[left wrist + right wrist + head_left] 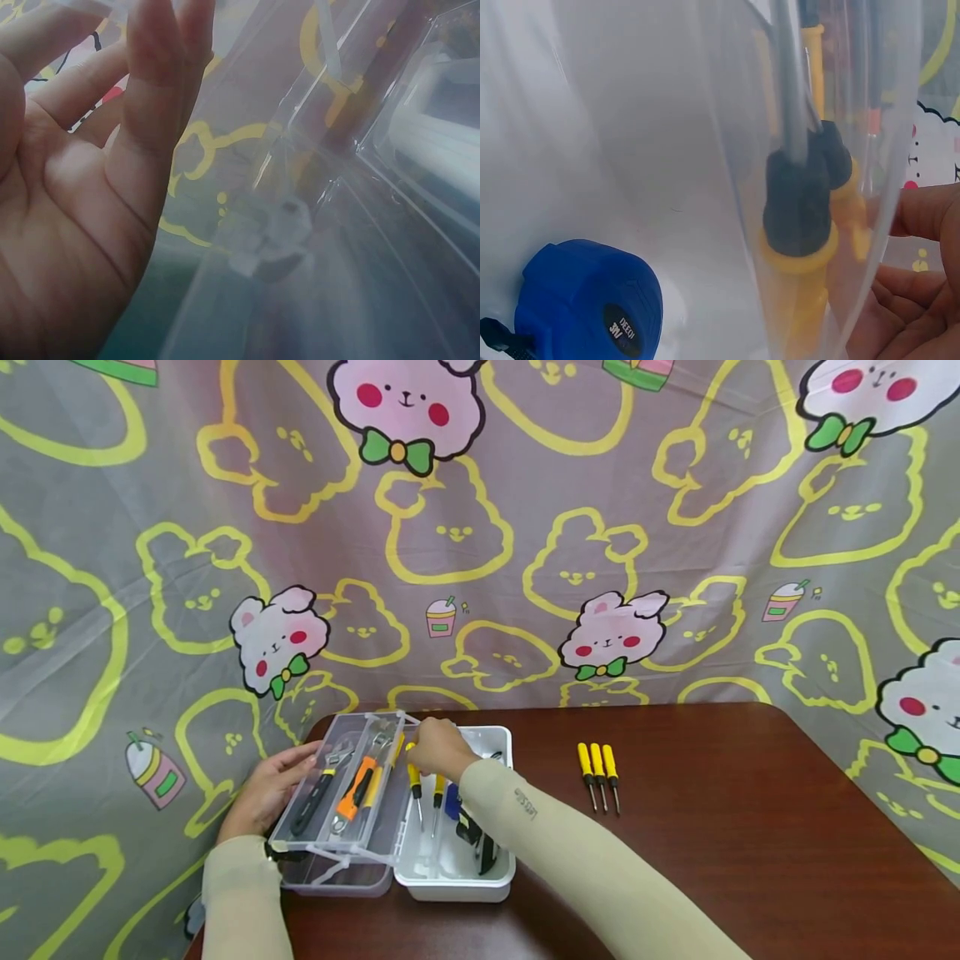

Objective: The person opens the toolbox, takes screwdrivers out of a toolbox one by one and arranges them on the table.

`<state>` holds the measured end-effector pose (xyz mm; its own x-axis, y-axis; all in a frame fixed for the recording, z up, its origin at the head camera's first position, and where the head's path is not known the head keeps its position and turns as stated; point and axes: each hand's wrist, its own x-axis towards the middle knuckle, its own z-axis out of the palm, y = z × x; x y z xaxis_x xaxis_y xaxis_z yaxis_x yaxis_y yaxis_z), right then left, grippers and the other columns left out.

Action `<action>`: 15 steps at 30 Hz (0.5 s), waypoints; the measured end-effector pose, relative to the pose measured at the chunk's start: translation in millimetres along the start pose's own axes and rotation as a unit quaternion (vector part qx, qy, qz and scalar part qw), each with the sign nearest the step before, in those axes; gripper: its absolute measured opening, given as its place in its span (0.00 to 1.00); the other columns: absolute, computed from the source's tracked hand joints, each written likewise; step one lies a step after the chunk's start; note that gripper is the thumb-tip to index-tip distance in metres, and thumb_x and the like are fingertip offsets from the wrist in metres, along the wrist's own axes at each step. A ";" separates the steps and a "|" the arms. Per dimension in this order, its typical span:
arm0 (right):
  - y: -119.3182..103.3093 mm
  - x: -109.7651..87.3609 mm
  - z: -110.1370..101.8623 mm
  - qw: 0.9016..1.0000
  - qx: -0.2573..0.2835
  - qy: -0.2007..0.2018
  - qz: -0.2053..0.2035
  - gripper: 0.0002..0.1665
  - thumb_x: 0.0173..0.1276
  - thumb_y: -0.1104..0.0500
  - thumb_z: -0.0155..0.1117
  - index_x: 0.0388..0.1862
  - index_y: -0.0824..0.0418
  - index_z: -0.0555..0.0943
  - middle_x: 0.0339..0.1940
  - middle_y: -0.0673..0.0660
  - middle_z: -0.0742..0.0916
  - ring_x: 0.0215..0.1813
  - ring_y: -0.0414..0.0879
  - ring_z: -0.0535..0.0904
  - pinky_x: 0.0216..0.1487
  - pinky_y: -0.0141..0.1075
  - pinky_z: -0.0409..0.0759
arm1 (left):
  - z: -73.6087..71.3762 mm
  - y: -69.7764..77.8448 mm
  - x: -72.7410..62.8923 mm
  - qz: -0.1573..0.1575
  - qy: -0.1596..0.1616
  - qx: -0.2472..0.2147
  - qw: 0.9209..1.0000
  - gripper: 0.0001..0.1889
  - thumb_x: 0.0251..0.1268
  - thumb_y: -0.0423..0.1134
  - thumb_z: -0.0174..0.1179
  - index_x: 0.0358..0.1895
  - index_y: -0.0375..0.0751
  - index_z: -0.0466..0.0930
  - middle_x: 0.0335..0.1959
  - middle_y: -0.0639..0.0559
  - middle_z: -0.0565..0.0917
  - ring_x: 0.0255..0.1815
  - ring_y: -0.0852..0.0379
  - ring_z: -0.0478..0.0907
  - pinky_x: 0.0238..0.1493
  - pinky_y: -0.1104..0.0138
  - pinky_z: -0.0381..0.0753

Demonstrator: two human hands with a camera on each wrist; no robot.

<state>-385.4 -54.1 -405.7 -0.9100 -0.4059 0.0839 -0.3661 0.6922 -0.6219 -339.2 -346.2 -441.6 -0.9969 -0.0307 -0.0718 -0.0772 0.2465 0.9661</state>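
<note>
My right hand (pixel 442 747) is over the white box base (pixel 453 892), its fingers at the top of a yellow-handled screwdriver (pixel 414 781) whose shaft points down. A second yellow-and-black screwdriver (pixel 438 789) shows beside it. In the right wrist view, the right hand (pixel 919 277) appears beyond clear plastic, near a screwdriver (pixel 799 217). My left hand (pixel 270 789) rests against the left edge of the raised clear tray (pixel 315 843), fingers fairly straight. An adjustable wrench (pixel 311 806) with a black handle and an orange-handled tool (pixel 352 793) lie in the tray.
A blue tape measure (pixel 589 300) lies in the white base, with black items (pixel 486 852) nearby. The clear lid (pixel 360 887) is folded out to the left. Three yellow-handled screwdrivers (pixel 597 768) lie on the brown table (pixel 720 843). A patterned curtain (pixel 480 552) hangs behind.
</note>
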 end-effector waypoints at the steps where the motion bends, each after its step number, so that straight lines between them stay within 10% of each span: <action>1: 0.3 -0.1 -0.8 1.000 0.008 0.000 0.002 0.21 0.56 0.62 0.65 0.06 0.56 0.71 0.06 0.49 0.78 0.09 0.41 0.71 0.11 0.31 0.60 | -0.1 0.1 -0.2 -0.001 0.000 -0.001 1.000 0.37 0.68 0.55 0.58 0.75 0.41 0.60 0.67 0.38 0.68 0.49 0.59 0.78 0.45 0.65 0.81; 8: 4.8 0.8 -5.0 0.999 0.044 0.012 -0.007 0.18 0.59 0.62 0.63 0.10 0.56 0.72 0.07 0.48 0.77 0.12 0.41 0.73 0.14 0.31 0.62 | -0.7 -1.1 0.4 0.005 -0.001 0.001 1.000 0.38 0.68 0.55 0.58 0.75 0.41 0.60 0.67 0.39 0.68 0.49 0.60 0.78 0.45 0.65 0.81; 15: 5.2 1.6 -15.8 0.996 0.092 0.020 0.008 0.16 0.64 0.55 0.68 0.48 0.62 0.86 0.40 0.53 0.88 0.22 0.39 0.82 0.28 0.31 0.80 | -0.8 -2.4 0.6 0.007 -0.002 -0.005 1.000 0.38 0.67 0.55 0.58 0.75 0.40 0.60 0.65 0.40 0.70 0.49 0.59 0.78 0.46 0.65 0.81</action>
<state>-391.9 -41.8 -396.5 -0.9240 -0.3691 0.1002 -0.3119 0.5758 -0.7557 -339.6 -347.6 -443.7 -0.9980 -0.0224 -0.0590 -0.0627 0.2379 0.9693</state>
